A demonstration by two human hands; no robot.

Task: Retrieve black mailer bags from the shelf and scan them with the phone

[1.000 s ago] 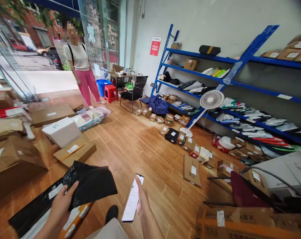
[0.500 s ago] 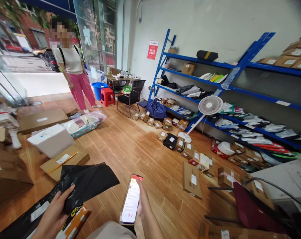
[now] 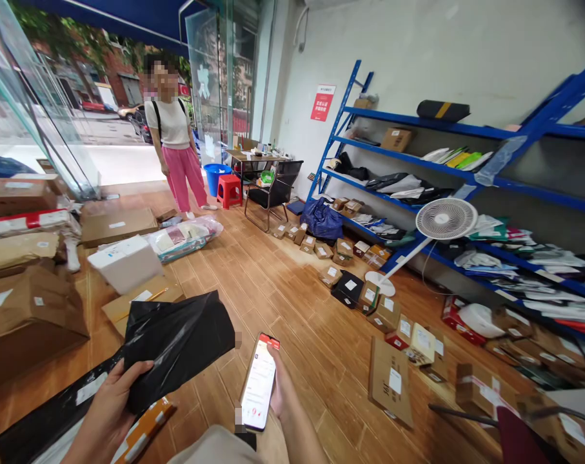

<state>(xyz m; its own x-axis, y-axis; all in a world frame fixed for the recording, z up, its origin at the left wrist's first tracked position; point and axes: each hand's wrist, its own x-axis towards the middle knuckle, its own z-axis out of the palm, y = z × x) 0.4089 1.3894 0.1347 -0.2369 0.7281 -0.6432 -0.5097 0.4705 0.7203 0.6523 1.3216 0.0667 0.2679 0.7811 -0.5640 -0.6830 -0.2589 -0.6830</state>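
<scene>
- left hand grips one black bag, fingers curled over its near edge; the bag's long axis runs up and to the right, above the floor.
- right hand is wrapped around one phone, screen lit, long axis pointing away and slightly right.
- one white fan stands by the blue shelves.
- one person stands farther off near one red stool.

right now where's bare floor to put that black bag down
Widest bare patch: the wood floor running between the white box on one side and the row of small boxes by the fan. The left hand grips the black bag; the right hand holds the phone. Crowded: cartons at left, parcels under the shelves.
</scene>
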